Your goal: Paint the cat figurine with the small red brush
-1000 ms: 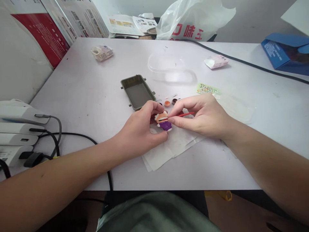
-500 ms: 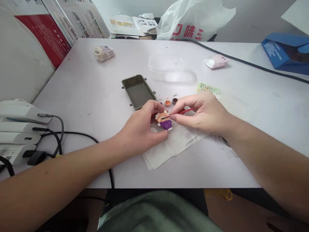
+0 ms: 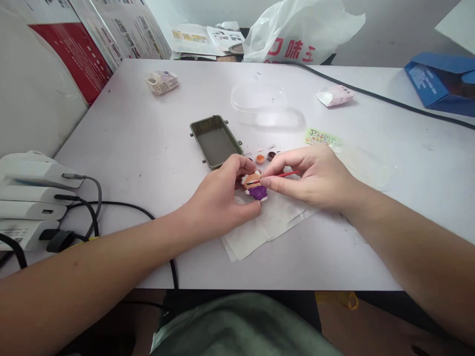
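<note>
Between the thumb and fingers of my left hand (image 3: 225, 195) is a small figurine (image 3: 257, 192), painted orange above and purple below, with white parts left at its edges. My right hand (image 3: 311, 173) pinches a red-handled paintbrush (image 3: 285, 174), and the dark bristles lie over the orange upper part of the figurine. Whether the bristles touch it I cannot tell. Just beyond my hands stand small paint pots, one orange (image 3: 260, 158) and one dark brown (image 3: 271, 155). White tissues (image 3: 248, 244) are spread beneath the figurine.
An olive-green tray (image 3: 216, 141) sits behind my left hand. Farther back are a clear plastic container (image 3: 260, 96), two crumpled packets (image 3: 162, 82) and a green sticker sheet (image 3: 322, 137). Chargers with cables (image 3: 33, 198) crowd the left edge; a blue box (image 3: 441, 81) stands at the back right.
The whole view has shifted slightly to the right. The brush lies a little flatter across the figurine; both hands keep their holds.
</note>
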Action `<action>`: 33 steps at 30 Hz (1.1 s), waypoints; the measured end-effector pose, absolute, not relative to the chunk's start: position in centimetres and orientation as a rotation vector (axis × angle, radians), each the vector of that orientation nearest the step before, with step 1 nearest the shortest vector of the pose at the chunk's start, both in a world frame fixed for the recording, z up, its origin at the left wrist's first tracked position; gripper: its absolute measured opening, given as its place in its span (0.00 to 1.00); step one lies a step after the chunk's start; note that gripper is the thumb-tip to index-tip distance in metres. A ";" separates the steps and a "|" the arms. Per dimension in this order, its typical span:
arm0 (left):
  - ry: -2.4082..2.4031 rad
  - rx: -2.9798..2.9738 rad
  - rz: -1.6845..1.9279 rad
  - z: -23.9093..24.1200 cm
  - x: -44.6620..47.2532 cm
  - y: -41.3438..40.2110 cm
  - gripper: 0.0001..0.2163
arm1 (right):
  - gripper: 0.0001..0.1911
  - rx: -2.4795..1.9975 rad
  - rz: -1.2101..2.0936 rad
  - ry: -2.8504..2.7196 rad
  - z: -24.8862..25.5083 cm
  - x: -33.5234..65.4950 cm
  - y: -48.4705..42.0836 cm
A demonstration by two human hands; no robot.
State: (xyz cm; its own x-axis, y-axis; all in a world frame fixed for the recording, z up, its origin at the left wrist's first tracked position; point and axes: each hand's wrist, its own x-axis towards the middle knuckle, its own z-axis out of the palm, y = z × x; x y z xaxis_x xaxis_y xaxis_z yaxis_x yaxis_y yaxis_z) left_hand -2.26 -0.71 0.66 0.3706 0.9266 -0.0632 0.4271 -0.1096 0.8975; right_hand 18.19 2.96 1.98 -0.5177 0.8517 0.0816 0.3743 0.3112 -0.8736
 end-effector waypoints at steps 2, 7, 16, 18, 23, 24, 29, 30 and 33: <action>1.206 1.702 0.679 0.7 -2.3 -0.7 0.17 | 0.02 -1.100 1.117 -2.038 2.0 18.2 3.0; 1.229 1.701 0.666 0.8 -2.3 -0.8 0.17 | 0.05 -1.100 1.157 -1.981 1.9 18.4 3.1; 1.231 1.717 0.676 0.6 -2.1 -0.7 0.17 | 0.04 -1.217 1.184 -1.914 1.8 17.8 3.1; 1.237 1.721 0.673 0.6 -2.1 -0.7 0.17 | 0.04 -1.235 1.161 -1.918 1.8 17.7 3.1; 1.239 1.715 0.665 0.8 -2.1 -0.7 0.18 | 0.05 -1.295 1.069 -1.967 1.9 17.6 3.1; 1.240 1.717 0.665 0.8 -2.2 -0.7 0.18 | 0.06 -1.305 1.047 -1.975 2.0 17.7 3.1; 1.248 1.734 0.664 0.8 -2.2 -0.7 0.17 | 0.06 -1.310 0.993 -1.993 1.9 18.0 3.1; 1.250 1.736 0.664 0.7 -2.3 -0.8 0.17 | 0.07 -1.310 0.978 -1.999 1.9 18.1 3.1; 1.258 1.738 0.657 0.8 -2.3 -0.8 0.17 | 0.10 -1.319 0.941 -2.009 1.9 18.3 3.2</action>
